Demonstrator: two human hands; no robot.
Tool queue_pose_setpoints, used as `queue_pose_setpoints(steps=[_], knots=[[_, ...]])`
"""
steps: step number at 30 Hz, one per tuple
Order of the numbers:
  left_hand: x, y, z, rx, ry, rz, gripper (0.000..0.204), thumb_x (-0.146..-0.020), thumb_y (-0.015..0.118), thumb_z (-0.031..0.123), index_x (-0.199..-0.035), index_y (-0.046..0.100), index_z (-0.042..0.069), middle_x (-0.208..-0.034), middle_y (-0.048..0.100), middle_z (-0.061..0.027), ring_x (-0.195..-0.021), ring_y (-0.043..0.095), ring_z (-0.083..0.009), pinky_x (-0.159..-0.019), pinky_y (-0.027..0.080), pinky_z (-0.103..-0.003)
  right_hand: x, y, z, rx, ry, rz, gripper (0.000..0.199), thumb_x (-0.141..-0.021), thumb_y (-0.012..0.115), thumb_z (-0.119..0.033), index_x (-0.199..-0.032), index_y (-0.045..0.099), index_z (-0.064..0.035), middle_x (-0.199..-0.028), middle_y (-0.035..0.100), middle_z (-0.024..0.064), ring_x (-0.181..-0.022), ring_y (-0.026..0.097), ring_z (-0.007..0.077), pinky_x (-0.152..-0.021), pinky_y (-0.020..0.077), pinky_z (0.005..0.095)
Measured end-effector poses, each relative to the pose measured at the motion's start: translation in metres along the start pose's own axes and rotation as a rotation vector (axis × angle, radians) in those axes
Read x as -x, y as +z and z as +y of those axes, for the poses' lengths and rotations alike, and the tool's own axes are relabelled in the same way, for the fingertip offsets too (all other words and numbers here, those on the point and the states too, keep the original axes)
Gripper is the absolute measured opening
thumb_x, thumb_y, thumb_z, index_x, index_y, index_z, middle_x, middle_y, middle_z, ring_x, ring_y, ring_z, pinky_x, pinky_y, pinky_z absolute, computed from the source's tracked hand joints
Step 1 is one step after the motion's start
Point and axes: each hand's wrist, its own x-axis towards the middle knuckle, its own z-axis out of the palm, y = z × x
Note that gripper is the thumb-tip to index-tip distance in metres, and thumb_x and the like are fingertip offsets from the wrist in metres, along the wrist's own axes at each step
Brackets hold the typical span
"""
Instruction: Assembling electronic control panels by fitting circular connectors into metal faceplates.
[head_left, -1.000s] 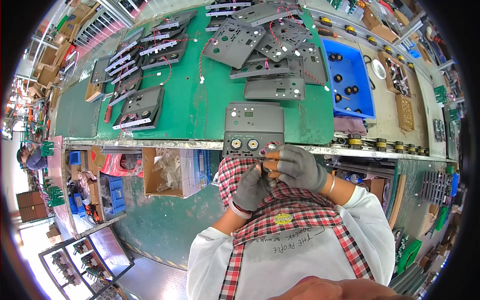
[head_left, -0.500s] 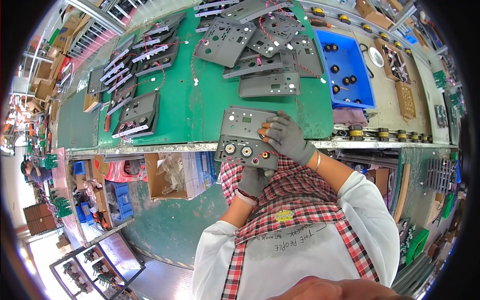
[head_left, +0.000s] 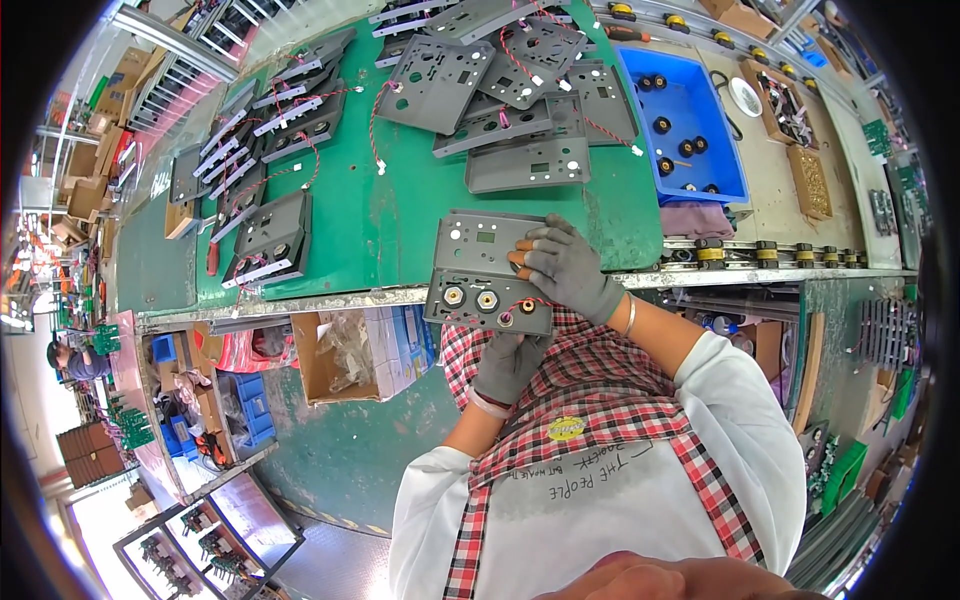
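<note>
A grey bent metal panel [head_left: 478,258] is held at the table's front edge, above my lap. Two round fittings with hexagonal nuts, a smaller brass-centred fitting and a twisted red wire show on its near half. My right hand [head_left: 570,272], in a grey glove with orange-brown on some fingertips, grips the panel's right side, fingers laid over the face. From below, my gloved left hand [head_left: 510,366] holds the near edge by the smaller fittings; the panel hides part of its fingers. Similar grey panels [head_left: 435,85] with red wires lie piled further back on the green table [head_left: 390,240].
A blue bin [head_left: 690,120] with several black round fittings stands right of the panels. More panels [head_left: 268,235] and a red-handled screwdriver [head_left: 212,258] lie at the left. An open cardboard box [head_left: 345,360] sits below the table edge. A small box of brass parts [head_left: 810,182] is far right.
The view has shifted slightly. Both hands keep hold of the panel; my left fingers have moved a little along its near edge, by the smaller fittings.
</note>
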Motion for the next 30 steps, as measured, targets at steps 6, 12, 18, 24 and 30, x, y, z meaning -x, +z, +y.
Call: queue_pose_setpoints(steps=[6,12,18,24,30], knots=[[-0.004,0.021,0.015,-0.049,0.024,-0.07,0.041,-0.077,0.065,0.022,-0.111,0.049,0.006,-0.11,0.053,-0.0052,-0.106,0.048,-0.0181,-0.093,0.039,-0.037,0.002,-0.014,-0.001,-0.022,-0.075,-0.115,0.017,-0.066,0.061,-0.022,-0.079,0.059,-0.0115,-0.082,0.06,0.0017,-0.098,0.052,0.0175,-0.099,0.0299,0.044],[-0.009,0.011,0.014,-0.107,-0.005,-0.105,0.053,-0.078,0.062,0.026,-0.121,0.042,0.003,-0.118,0.049,-0.0064,-0.108,0.048,-0.0184,-0.094,0.038,-0.035,0.006,-0.029,-0.011,-0.092,-0.163,-0.312,0.012,-0.062,0.062,-0.021,-0.072,0.062,-0.0147,-0.074,0.056,-0.0015,-0.1,0.049,0.0164,-0.102,0.028,0.0429],[-0.011,0.003,0.015,-0.127,-0.03,-0.128,0.054,-0.079,0.063,0.027,-0.122,0.042,0.005,-0.12,0.049,-0.0072,-0.113,0.046,-0.0203,-0.098,0.037,-0.037,-0.002,-0.024,-0.012,0.049,-0.156,-0.366,0.016,-0.062,0.062,-0.02,-0.077,0.065,-0.0153,-0.08,0.055,-0.0005,-0.101,0.048,0.0181,-0.097,0.0348,0.0388],[-0.009,0.019,0.016,-0.067,-0.02,-0.084,0.048,-0.077,0.066,0.024,-0.117,0.046,0.007,-0.115,0.053,-0.005,-0.11,0.049,-0.0199,-0.097,0.037,-0.038,-0.005,-0.027,-0.028,0.145,-0.025,-0.425,0.015,-0.063,0.062,-0.02,-0.078,0.066,-0.0151,-0.077,0.052,0.0008,-0.091,0.049,0.0224,-0.086,0.04,0.0365],[-0.009,0.011,0.015,-0.006,-0.027,-0.102,0.05,-0.074,0.068,0.022,-0.116,0.046,0.007,-0.11,0.055,-0.0047,-0.104,0.051,-0.0182,-0.095,0.039,-0.036,-0.01,-0.033,-0.022,0.067,-0.08,-0.468,0.013,-0.065,0.063,-0.02,-0.076,0.064,-0.0141,-0.082,0.054,0.0008,-0.088,0.05,0.0218,-0.084,0.0408,0.0338]])
